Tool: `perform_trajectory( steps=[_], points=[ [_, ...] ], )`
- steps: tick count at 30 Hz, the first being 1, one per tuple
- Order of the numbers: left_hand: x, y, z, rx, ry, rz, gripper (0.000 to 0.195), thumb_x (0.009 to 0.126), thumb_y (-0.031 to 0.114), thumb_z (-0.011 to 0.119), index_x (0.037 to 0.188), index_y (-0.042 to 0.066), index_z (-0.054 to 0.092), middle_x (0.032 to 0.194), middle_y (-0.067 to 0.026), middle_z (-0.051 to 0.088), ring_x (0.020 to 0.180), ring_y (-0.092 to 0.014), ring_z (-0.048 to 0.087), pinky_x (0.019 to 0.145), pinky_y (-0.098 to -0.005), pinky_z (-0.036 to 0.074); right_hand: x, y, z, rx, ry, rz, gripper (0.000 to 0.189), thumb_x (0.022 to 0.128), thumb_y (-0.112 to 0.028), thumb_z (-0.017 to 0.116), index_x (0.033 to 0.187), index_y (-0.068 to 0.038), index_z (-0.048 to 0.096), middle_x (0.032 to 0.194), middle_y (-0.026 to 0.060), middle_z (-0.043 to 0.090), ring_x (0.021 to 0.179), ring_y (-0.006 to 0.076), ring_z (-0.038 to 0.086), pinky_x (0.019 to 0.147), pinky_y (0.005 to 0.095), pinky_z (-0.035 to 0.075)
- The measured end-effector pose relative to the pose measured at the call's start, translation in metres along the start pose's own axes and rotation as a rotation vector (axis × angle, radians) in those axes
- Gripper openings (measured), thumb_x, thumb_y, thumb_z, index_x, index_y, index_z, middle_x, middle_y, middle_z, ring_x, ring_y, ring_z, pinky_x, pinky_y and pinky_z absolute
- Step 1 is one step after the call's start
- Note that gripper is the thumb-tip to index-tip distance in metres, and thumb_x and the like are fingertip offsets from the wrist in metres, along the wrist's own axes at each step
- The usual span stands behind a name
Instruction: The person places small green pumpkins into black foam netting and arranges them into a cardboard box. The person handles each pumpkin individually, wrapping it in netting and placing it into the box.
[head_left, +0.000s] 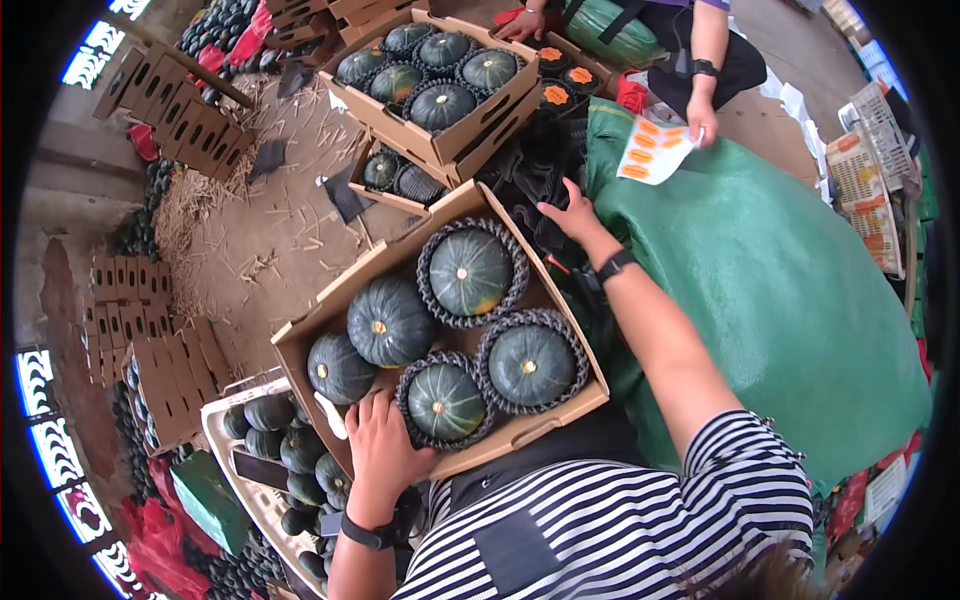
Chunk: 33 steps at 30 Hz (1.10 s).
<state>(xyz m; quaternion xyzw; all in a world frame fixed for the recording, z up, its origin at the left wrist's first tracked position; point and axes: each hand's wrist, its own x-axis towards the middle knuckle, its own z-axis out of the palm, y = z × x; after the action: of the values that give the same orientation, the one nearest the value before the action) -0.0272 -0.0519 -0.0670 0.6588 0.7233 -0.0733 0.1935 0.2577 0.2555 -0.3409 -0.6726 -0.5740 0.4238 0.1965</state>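
In front of me sits an open cardboard box (541, 431) with several green kabocha squashes. Three of them, such as the lower right squash (529, 365), sit in black foam netting sleeves (583, 358). Two are bare: a larger squash (391, 322) and a smaller squash (341, 369). My left hand (384, 437) reaches over the box's near left wall, between the small bare squash and a netted squash (446, 402); its grip is partly hidden. Fingers spread and holding nothing, my right hand (574, 217) hovers by a heap of black foam nets (534, 187) beside the green sack.
A large green woven sack (757, 300) bulges at right. Across from me, another person's hand (702, 120) holds an orange sticker sheet (654, 150). Filled cartons (480, 127) are stacked beyond my box. A white crate of squashes (217, 420) stands at lower left.
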Motion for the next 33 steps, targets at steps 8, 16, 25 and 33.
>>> perform_trajectory(
  steps=[8,16,25,33],
  points=[
    [0.000,0.006,-0.004,0.015,-0.028,-0.050,0.077,0.052,0.030,0.082,0.117,-0.004,0.059,0.124,-0.0165,0.055,0.123,-0.033,0.048,0.109,-0.0471,0.030,0.058,0.031,0.065,-0.197,0.185,0.350,0.088,0.072,-0.048,0.079,0.145,-0.020,0.040,0.147,0.0337,0.029,0.134,0.0477,0.038,0.109,0.0479,0.037],
    [-0.003,0.002,0.004,-0.058,0.042,-0.052,0.070,0.054,0.034,0.079,0.111,-0.003,0.062,0.123,-0.0154,0.057,0.121,-0.032,0.049,0.108,-0.0482,0.031,-0.009,0.023,-0.021,1.352,-0.309,0.423,0.037,0.095,-0.024,0.056,0.121,0.002,0.060,0.113,0.0138,0.068,0.103,0.0264,0.065,0.094,0.0378,0.051],
    [-0.010,-0.004,0.001,-0.108,0.126,0.048,0.077,0.056,0.029,0.080,0.124,0.001,0.057,0.128,-0.0135,0.054,0.125,-0.031,0.047,0.108,-0.0491,0.031,-0.150,-0.012,-0.115,1.114,0.044,-0.165,0.039,0.089,-0.014,0.055,0.124,0.004,0.057,0.114,0.0130,0.066,0.098,0.0258,0.066,0.093,0.0394,0.053],
    [-0.038,0.004,-0.033,-1.442,0.203,0.299,0.118,0.075,0.044,0.081,0.158,0.011,0.005,0.150,-0.0172,0.037,0.137,-0.032,0.041,0.107,-0.0487,0.036,-0.286,-0.222,-0.143,0.000,-0.055,-1.021,0.045,0.060,-0.009,0.075,0.103,-0.007,0.064,0.110,0.0113,0.058,0.102,0.0292,0.058,0.089,0.0389,0.049]
  ],
)
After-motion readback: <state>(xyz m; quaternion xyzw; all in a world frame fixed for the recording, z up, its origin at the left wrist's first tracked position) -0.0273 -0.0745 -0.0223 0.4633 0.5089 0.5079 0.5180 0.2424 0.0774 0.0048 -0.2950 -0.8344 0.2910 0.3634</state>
